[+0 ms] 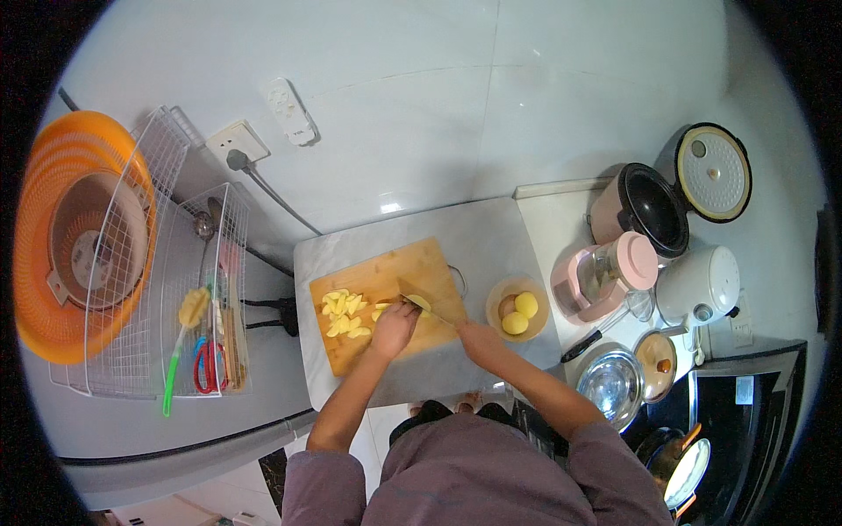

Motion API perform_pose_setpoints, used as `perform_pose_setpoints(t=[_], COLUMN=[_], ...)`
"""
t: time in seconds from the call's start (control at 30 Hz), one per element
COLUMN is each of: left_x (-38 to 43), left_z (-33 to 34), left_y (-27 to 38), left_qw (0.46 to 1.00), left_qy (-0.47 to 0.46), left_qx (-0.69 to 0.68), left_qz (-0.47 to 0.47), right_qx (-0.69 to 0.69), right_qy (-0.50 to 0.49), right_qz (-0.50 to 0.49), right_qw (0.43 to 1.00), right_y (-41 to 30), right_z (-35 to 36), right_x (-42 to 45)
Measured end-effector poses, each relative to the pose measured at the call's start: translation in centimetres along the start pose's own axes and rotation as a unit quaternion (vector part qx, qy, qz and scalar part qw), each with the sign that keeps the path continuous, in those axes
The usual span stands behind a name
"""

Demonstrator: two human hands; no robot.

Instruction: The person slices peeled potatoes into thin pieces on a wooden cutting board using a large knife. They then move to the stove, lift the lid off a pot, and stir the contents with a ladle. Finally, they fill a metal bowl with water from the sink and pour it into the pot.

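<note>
My right hand [476, 342] is closed on the handle of a kitchen knife [435, 315], whose blade lies over the bamboo cutting board [421, 263]. My left hand [396, 327] rests on the board with its fingers on a piece of peeled potato beside the blade. A yellow potato piece [418, 302] shows at the blade; exactly how the two touch is hard to see. Cut potato pieces [343, 314] lie in a loose pile on the board's left side. Right of the board stands a bowl [493, 308] with peeled potatoes [515, 323] in it.
The board lies on a grey marble-look top [480, 220]. To the right are a rice cooker [608, 214] with raised lid, a pink blender-like appliance [571, 289], a white kettle [697, 283], a whisk [592, 338] and a metal bowl [612, 388]. Wire racks [230, 276] and orange baskets [39, 263] stand left.
</note>
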State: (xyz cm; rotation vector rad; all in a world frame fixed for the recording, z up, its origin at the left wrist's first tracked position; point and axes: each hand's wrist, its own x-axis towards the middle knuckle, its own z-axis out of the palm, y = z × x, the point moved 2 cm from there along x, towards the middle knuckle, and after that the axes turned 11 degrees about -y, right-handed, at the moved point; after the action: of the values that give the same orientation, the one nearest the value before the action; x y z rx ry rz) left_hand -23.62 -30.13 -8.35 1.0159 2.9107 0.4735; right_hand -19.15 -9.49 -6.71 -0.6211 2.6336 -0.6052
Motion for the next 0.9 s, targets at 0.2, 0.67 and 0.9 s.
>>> perform_pose_setpoints(t=[0.2,0.67,0.9], left_x=[0.2,5.2,2.0], left_z=[-0.3,0.5,-3.0], left_y=[-0.1,-3.7,-7.4], left_qw=[0.999,0.994,0.973], left_qy=[-0.009,-0.005,-0.042], left_qx=[0.039,0.096,-0.12], left_qz=[0.012,-0.055,-0.191], right_qx=[0.07,0.131,0.119], right_qy=[-0.001,0.131,0.115], right_qz=[0.03,0.059,0.052], right_qw=[0.997,0.981,0.985], right_y=[0.8,0.3,-0.4], right_z=[-1.0,-3.0,-2.4], right_x=[0.3,-2.7,-3.3])
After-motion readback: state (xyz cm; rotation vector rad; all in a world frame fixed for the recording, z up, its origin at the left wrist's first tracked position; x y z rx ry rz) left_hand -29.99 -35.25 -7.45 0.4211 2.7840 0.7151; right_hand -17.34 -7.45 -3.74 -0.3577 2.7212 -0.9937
